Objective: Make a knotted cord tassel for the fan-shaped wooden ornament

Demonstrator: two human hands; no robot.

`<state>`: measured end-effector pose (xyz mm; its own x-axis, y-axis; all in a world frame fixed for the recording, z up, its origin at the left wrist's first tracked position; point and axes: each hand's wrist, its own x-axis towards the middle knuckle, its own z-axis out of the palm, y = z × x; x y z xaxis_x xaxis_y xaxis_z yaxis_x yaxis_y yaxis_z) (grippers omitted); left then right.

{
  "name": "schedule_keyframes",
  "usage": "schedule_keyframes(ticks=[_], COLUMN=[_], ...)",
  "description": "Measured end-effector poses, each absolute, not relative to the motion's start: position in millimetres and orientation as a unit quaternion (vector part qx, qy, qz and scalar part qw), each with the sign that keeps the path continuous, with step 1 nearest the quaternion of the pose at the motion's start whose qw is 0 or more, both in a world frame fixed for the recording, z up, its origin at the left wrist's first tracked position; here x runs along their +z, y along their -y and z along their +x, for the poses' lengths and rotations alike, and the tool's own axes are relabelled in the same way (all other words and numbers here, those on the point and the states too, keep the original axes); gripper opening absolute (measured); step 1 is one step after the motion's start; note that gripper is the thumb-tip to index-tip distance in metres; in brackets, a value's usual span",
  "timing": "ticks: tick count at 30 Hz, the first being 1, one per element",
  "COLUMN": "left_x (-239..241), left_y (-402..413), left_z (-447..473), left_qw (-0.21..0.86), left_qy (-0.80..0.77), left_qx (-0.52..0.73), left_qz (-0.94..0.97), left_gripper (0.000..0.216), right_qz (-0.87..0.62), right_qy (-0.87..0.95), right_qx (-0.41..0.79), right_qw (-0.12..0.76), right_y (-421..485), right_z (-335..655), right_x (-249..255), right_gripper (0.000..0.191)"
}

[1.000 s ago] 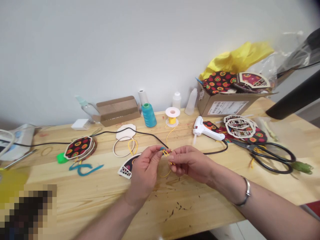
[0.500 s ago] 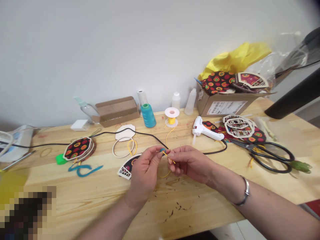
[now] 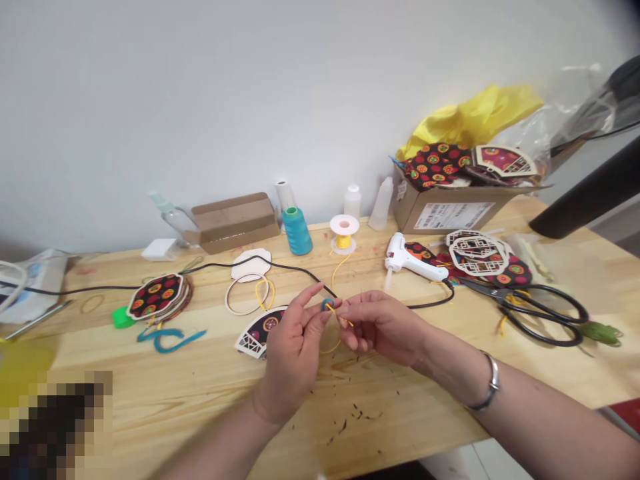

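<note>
My left hand (image 3: 293, 343) pinches a small blue bead (image 3: 327, 304) between thumb and middle finger, the index finger lifted. My right hand (image 3: 380, 325) meets it fingertip to fingertip and pinches a thin yellow cord (image 3: 336, 320) that passes at the bead and loops down below both hands. The cord runs back toward a pink spool (image 3: 344, 233) of yellow cord. A fan-shaped fabric piece with a white lattice frame (image 3: 257, 331) lies on the wooden table (image 3: 200, 393) just left of my left hand.
A white glue gun (image 3: 413, 262) with a black cable, black scissors (image 3: 540, 310), a teal thread cone (image 3: 297, 231), a white ring (image 3: 246, 294), a stack of patterned fabric pieces (image 3: 157, 297), a cardboard box (image 3: 453, 200) of fabric, two small bottles and a teal cord scrap lie around.
My left index finger has lifted off the bead, which now shows more plainly between thumb and middle finger. Both hands stay in nearly the same place.
</note>
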<state>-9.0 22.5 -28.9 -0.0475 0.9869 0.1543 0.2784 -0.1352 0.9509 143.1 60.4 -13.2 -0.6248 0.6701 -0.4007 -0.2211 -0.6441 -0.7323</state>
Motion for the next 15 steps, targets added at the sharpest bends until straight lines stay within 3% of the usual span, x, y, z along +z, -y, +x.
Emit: schedule_keyframes(ticks=[15], left_x=[-31.9], left_y=[-22.1], left_z=[-10.8], left_qw=[0.307], left_qy=[-0.546], left_qx=[0.450], left_qz=[0.636], left_gripper=[0.038], right_qz=[-0.350], right_qy=[0.350], right_qx=[0.825], right_qw=[0.274], right_y=[-59.2], right_z=[144.0], right_x=[-14.5], right_gripper=[0.023])
